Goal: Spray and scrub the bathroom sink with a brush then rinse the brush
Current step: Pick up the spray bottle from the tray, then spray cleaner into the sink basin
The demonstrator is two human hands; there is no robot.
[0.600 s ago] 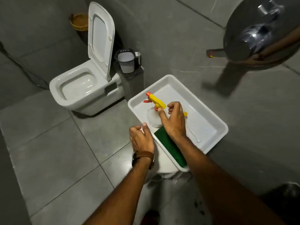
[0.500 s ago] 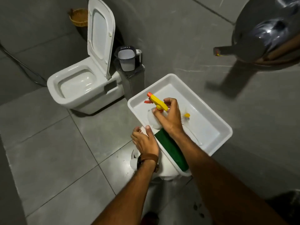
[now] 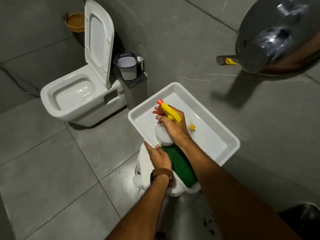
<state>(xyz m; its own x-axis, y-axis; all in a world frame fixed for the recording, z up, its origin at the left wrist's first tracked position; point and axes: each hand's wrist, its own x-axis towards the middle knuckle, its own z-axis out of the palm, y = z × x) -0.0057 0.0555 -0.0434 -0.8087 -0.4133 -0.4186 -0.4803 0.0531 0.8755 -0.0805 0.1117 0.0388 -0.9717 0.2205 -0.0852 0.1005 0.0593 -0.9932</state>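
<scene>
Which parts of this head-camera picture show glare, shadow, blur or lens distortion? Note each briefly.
Head view: bright glare streaks the chrome fixture at top right; its dark shadow falls on the grey wall below it. Wide-angle distortion bows the tile lines and tilts the toilet. The right hand on the spray bottle is slightly soft; the sink interior is evenly lit.

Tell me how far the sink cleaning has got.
Early stage. Done: nothing visibly; no foam shows in the white sink. In hand: the right hand grips the spray bottle over the basin, while the left hand rests on the near rim beside a green pad. Left: spraying, scrubbing, rinsing the brush.
</scene>
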